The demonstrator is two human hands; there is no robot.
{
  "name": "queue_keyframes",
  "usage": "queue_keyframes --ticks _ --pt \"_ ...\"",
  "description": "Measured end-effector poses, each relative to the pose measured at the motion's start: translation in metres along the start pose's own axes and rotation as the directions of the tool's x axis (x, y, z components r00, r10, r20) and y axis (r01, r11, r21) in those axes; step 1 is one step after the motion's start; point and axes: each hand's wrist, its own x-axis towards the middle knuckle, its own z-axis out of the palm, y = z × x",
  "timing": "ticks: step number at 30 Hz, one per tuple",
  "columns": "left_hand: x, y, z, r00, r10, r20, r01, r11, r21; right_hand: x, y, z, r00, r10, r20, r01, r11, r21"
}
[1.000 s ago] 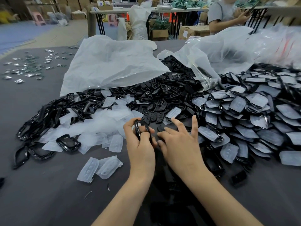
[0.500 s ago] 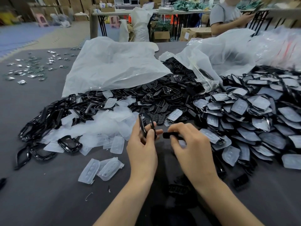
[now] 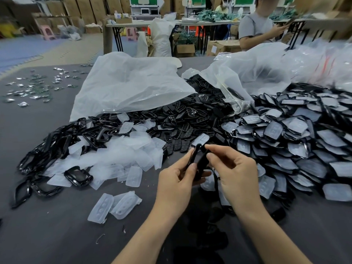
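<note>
My left hand grips a glossy black frame edge-on, thumb and fingers curled round it. My right hand pinches a flat black button pad against that frame, fingers bent. Both hands meet just above the grey table, in front of the heaps of parts. How far the pad sits inside the frame is hidden by my fingers.
Black frames and clear silicone pads lie heaped to the left. Black button pads spill from white plastic bags; assembled pieces pile up at right. Two clear pads lie near my left forearm. A seated person works behind.
My right hand picked a black button pad from the pile and carried it to the frame in my left hand. The left hand tilted the frame towards it.
</note>
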Motion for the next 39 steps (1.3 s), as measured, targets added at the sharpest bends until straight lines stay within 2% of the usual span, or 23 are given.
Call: queue_keyframes --ticks 5,11,21,25,29,33,39 --pt "-0.001 0.005 0.0 0.999 0.035 0.036 -0.034 0.999 -0.036 -0.003 0.002 0.001 1.0 -0.025 -0.018 0.023 0.994 -0.11" --pt "-0.001 0.003 0.0 0.997 0.034 0.07 -0.032 0.999 -0.025 -0.003 0.005 0.0 0.999 -0.024 -0.038 0.02 0.994 -0.105" --pt "-0.001 0.004 0.0 0.994 0.09 0.056 -0.093 0.994 0.063 0.0 0.01 0.0 0.999 0.014 -0.037 -0.015 1.0 -0.022" --pt "0.0 0.005 -0.002 0.993 0.115 0.036 -0.118 0.987 0.107 0.002 0.007 0.001 0.995 0.094 -0.024 -0.091 0.991 0.1" --pt "-0.001 0.006 -0.003 0.994 0.105 0.04 -0.109 0.986 0.122 0.004 0.003 -0.003 0.98 0.192 0.057 -0.2 0.952 0.233" --pt "-0.001 0.007 -0.002 0.994 0.093 0.062 -0.101 0.984 0.144 0.006 0.003 -0.004 0.978 0.199 0.07 -0.208 0.961 0.182" --pt "-0.002 0.009 -0.004 0.995 0.081 0.061 -0.086 0.994 0.073 0.005 0.004 -0.005 0.994 0.084 0.075 -0.082 0.996 -0.034"
